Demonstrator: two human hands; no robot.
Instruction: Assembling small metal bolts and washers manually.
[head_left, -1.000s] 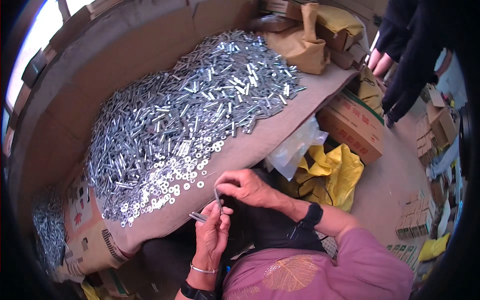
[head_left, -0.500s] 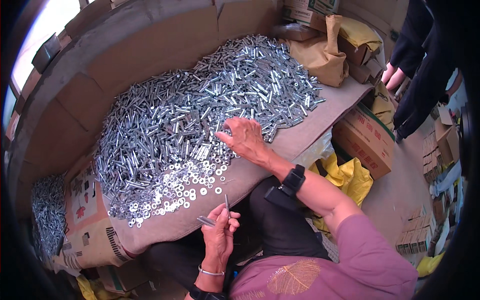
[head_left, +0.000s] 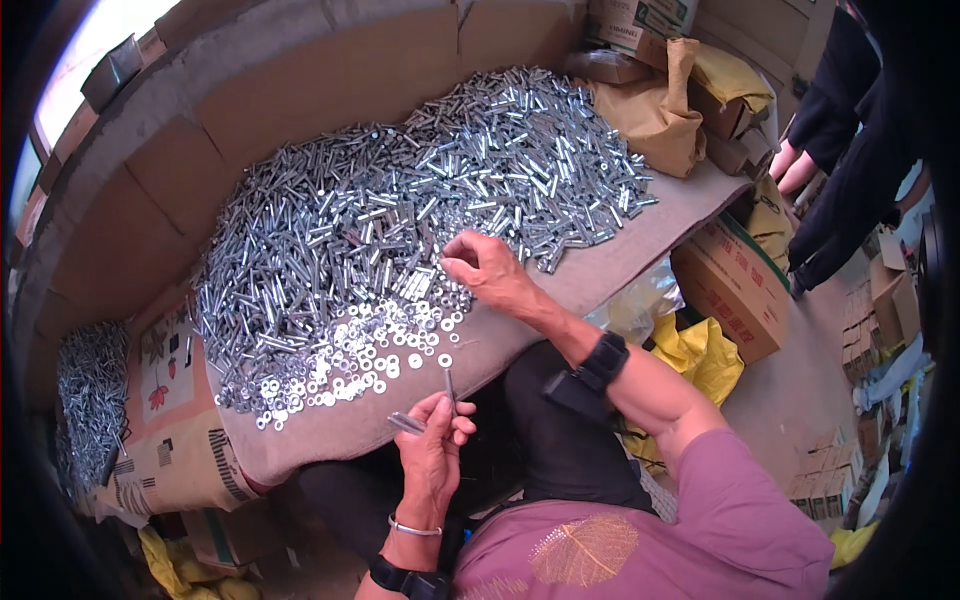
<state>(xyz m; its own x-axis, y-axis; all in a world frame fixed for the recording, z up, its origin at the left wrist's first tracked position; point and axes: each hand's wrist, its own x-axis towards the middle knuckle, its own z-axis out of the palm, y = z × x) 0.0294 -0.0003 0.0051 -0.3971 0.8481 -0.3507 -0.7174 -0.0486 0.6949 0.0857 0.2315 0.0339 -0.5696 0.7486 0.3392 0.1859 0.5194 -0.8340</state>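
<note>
My left hand (head_left: 430, 450) is closed in front of the padded surface's near edge, above my lap. It grips slim metal bolts (head_left: 406, 423); one thin bolt (head_left: 449, 384) stands up from between the fingers. At the near side of a big heap of silvery metal bolts and sleeves (head_left: 330, 230), my right hand (head_left: 492, 272) has thumb and fingertips pinched together. Whatever is between them is too small to make out. Flat round washers (head_left: 385, 345) lie scattered below that hand, with small nuts (head_left: 455, 295) beside its fingers.
Cardboard sheets (head_left: 290, 80) wall the far side of the padded surface (head_left: 300, 445). A second metal heap (head_left: 90, 400) lies at far left. To the right are a carton (head_left: 730, 285), yellow bags (head_left: 700, 360) and a tan sack (head_left: 655, 120). A person in dark clothes (head_left: 850, 170) stands beyond.
The fingers of my right hand, spread apart before, have drawn together at the heap's edge. My left hand keeps its hold on the bolts. The whole view has shifted slightly.
</note>
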